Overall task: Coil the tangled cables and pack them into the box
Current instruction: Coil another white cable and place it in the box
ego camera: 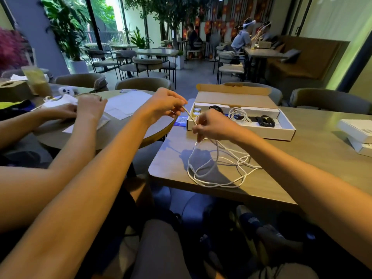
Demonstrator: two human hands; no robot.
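Bare left hand (163, 105) and right hand (213, 125), forearms (90, 178) bare; greyish-tan trouser leg (161, 250) over the knee

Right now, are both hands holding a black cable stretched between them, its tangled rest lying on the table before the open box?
No: the cable is white, not black. The head view shows the left hand and right hand holding the white cable stretched between them, its tangled rest on the table before the open box.
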